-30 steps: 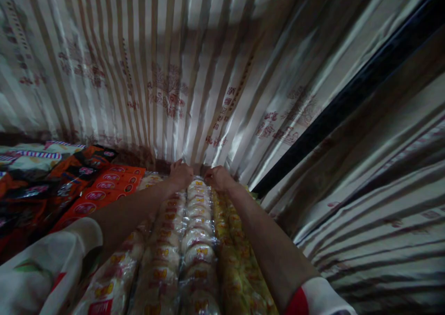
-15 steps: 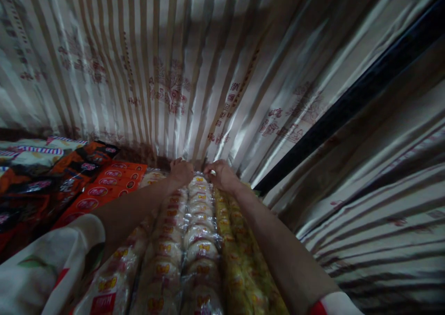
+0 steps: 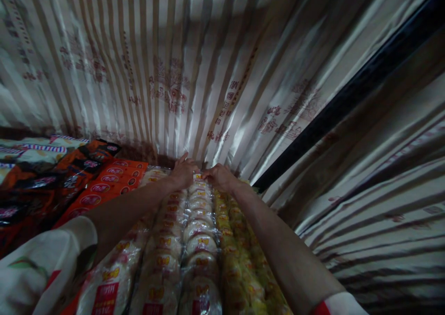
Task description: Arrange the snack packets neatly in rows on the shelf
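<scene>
Both my hands reach to the far end of a row of white round cakes in clear wrappers [image 3: 200, 231], printed with small yellow and red labels. My left hand [image 3: 183, 172] is at the left side of the farthest cake packet [image 3: 199, 178], thumb and finger closed on its edge, with one finger raised. From the right, my right hand [image 3: 220, 178] pinches the same packet's other edge. The fingertips are small and dim here. Beside this row lie another row of white cakes [image 3: 163, 255] to the left and yellow-wrapped packets [image 3: 239, 259] under my right forearm.
Orange-red packets [image 3: 104, 183] and black-and-orange bags [image 3: 69, 171] lie to the left, with pale bags [image 3: 45, 146] behind them. A striped, printed foil sheet [image 3: 167, 74] hangs behind the goods. A dark bar [image 3: 330, 106] slants across the right side.
My hands have drawn slightly closer together at the far packet. The right hand's fingers, curled with a gap before, now reach in against it. The view has shifted slightly.
</scene>
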A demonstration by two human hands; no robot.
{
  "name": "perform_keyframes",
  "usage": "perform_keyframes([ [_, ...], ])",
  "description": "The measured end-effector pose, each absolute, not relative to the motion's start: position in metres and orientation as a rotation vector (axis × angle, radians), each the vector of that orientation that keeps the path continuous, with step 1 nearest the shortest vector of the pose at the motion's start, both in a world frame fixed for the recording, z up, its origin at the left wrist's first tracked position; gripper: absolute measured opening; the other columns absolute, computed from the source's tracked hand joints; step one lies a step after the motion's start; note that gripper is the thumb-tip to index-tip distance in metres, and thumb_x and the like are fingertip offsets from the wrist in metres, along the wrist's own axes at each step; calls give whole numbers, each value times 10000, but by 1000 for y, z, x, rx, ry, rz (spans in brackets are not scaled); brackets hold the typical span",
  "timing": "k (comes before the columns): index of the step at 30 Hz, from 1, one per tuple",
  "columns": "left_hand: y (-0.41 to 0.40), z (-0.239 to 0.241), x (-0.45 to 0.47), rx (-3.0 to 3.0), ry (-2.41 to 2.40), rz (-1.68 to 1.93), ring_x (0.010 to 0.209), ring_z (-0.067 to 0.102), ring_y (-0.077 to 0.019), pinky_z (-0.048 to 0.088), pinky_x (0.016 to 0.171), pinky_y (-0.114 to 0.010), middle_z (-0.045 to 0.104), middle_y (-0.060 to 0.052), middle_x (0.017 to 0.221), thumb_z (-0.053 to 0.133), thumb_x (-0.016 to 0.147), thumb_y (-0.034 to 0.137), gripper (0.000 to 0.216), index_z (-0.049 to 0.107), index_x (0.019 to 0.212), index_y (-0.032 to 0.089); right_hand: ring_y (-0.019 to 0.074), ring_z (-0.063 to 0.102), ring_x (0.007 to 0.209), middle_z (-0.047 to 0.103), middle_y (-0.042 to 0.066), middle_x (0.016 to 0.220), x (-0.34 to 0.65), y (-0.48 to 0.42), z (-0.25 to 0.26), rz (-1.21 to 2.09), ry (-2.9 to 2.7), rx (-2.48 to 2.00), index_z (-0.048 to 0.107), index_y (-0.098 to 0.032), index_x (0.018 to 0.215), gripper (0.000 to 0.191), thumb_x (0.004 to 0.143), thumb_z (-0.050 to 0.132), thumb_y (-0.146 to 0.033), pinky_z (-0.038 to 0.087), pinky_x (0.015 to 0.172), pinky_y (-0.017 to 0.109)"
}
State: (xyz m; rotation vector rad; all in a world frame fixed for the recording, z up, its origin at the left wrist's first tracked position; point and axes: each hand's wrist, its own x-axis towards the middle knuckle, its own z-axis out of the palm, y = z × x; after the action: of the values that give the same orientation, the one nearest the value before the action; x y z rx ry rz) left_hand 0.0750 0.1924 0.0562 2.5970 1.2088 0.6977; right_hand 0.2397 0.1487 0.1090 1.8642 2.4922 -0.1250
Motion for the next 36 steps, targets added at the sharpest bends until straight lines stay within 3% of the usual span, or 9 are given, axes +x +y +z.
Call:
perform_keyframes([
  [4, 192, 58, 74, 2626, 1175, 709, 1332, 306, -281, 284, 1082, -529, 567, -60, 1245, 545, 681, 70, 277, 700, 854, 221, 181, 636, 911, 732, 23, 936, 234, 149, 111, -120, 2437, 1881, 737, -260, 911, 230, 796, 568, -156, 436, 808, 249],
  [8, 188, 65, 71, 2658, 1103, 672, 1234, 451, -206, 178, 1144, -461, 651, -32, 1094, 558, 683, 99, 192, 698, 740, 218, 190, 643, 899, 729, 47, 922, 230, 145, 113, -62, 2388, 1898, 722, -229, 937, 235, 805, 537, -167, 437, 780, 250],
  [13, 188, 68, 68, 2638, 1105, 652, 1225, 463, -223, 202, 1132, -474, 639, -33, 1144, 585, 715, 202, 126, 708, 731, 225, 188, 646, 933, 729, 21, 927, 232, 145, 115, -128, 2397, 1892, 708, -256, 964, 227, 816, 545, -202, 414, 850, 277],
  [18, 194, 59, 72, 2721, 1077, 678, 1101, 552, -179, 206, 1140, -432, 691, -25, 953, 519, 737, 135, 175, 671, 687, 206, 151, 658, 840, 732, -1, 915, 233, 148, 114, -275, 2408, 1895, 726, -247, 922, 277, 771, 546, -99, 446, 744, 215],
  [22, 198, 53, 75, 2788, 1117, 689, 1030, 578, -167, 209, 1144, -384, 685, -43, 870, 489, 741, 100, 188, 657, 709, 179, 192, 640, 918, 725, 41, 954, 228, 143, 115, -83, 2424, 1911, 722, -237, 964, 273, 810, 520, -136, 432, 808, 265],
  [27, 200, 53, 75, 2764, 1168, 738, 1020, 573, -167, 191, 1153, -384, 673, -25, 821, 482, 719, 80, 194, 640, 679, 187, 221, 593, 995, 713, 62, 981, 226, 139, 113, 15, 2429, 1957, 706, -229, 989, 255, 843, 502, -182, 396, 871, 315],
  [36, 198, 51, 75, 2744, 1196, 784, 993, 578, -168, 189, 1151, -398, 662, -34, 777, 468, 717, 74, 200, 622, 655, 185, 177, 566, 946, 701, 24, 892, 239, 134, 109, -7, 2665, 2001, 706, -209, 875, 156, 799, 576, -167, 410, 798, 231],
])
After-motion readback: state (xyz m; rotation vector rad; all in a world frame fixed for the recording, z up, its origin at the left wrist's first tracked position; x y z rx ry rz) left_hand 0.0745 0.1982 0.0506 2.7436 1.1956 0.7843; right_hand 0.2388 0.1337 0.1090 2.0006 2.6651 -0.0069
